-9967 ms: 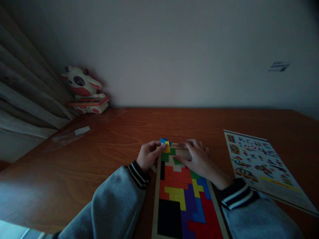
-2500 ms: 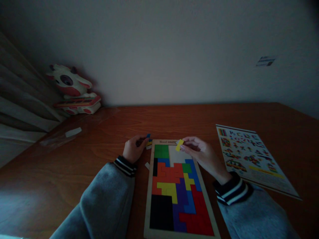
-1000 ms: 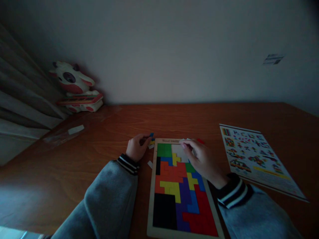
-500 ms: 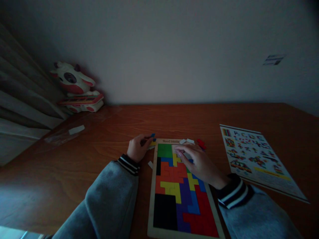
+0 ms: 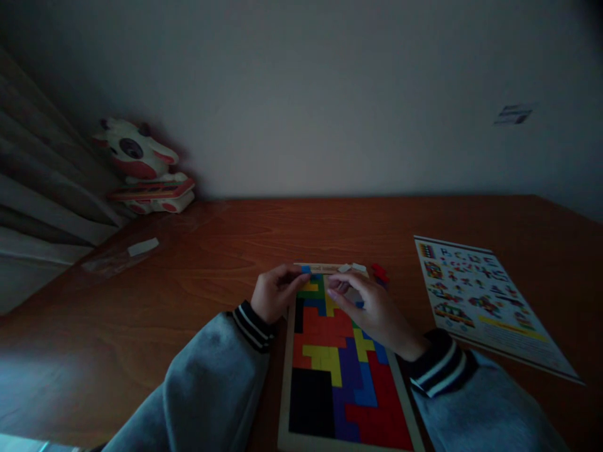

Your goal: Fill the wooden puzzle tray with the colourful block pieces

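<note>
A wooden puzzle board [image 5: 284, 402] with a pale rim lies before me, filled with coloured block pieces. My left hand [image 5: 277, 292] is closed in a pinch over the board's far left corner. It grips a blue puzzle piece [image 5: 306, 269]; a yellow piece [image 5: 308, 287] shows just under its fingers, and I cannot tell whether it is held too. Beneath lies a green area [image 5: 321, 290]. Over the far part of the board hovers my right hand [image 5: 372, 307], thumb and forefinger curved and apart, with nothing visible between them.
White pieces [image 5: 358, 267] lie at the board's far edge, beside red pieces [image 5: 379, 272]. A printed sheet [image 5: 494, 301] lies to the right. At the back left stands a cow-shaped toy keyboard [image 5: 151, 188]; a white strip [image 5: 143, 247] on clear plastic is nearer.
My left hand has moved right, from beside the board to over its far left corner, carrying the blue piece; the yellow piece has shifted right too. My right hand has barely moved.
</note>
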A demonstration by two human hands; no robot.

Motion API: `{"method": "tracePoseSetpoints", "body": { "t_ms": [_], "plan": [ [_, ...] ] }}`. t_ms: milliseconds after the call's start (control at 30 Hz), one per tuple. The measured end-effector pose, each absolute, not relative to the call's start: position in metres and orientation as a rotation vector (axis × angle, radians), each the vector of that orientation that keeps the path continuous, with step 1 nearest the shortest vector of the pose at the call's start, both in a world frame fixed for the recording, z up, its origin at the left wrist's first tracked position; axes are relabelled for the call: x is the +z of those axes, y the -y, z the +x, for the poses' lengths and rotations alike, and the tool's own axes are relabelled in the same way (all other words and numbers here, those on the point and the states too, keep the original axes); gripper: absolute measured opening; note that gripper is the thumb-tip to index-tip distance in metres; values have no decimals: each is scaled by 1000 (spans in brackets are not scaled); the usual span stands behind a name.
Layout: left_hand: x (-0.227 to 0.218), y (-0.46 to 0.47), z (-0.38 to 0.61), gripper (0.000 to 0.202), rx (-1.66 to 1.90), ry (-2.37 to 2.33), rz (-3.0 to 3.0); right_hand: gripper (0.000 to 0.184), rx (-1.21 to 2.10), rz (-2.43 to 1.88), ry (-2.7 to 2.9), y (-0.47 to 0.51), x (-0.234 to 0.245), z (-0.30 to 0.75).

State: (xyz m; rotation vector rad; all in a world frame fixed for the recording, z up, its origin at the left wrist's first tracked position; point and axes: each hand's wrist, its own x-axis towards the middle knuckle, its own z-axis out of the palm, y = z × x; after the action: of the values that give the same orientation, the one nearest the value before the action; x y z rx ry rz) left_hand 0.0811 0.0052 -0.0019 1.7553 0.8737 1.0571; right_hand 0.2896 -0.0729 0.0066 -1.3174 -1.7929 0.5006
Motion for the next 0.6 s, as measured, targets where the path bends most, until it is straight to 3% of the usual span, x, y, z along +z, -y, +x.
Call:
{"method": "tracePoseSetpoints", "body": {
  "t_ms": [233, 400, 600],
  "plan": [
    [-2, 15, 94, 25, 1002, -705, 1562, 15, 675, -1332, 1735, 77, 15, 279],
    [3, 13, 94, 26, 1080, -793, 1480, 20, 879, -1292, 1423, 73, 12, 289],
    [7, 6, 91, 33, 1111, -921, 1516, 24, 825, -1304, 1281, 68, 11, 304]
  ]
}}
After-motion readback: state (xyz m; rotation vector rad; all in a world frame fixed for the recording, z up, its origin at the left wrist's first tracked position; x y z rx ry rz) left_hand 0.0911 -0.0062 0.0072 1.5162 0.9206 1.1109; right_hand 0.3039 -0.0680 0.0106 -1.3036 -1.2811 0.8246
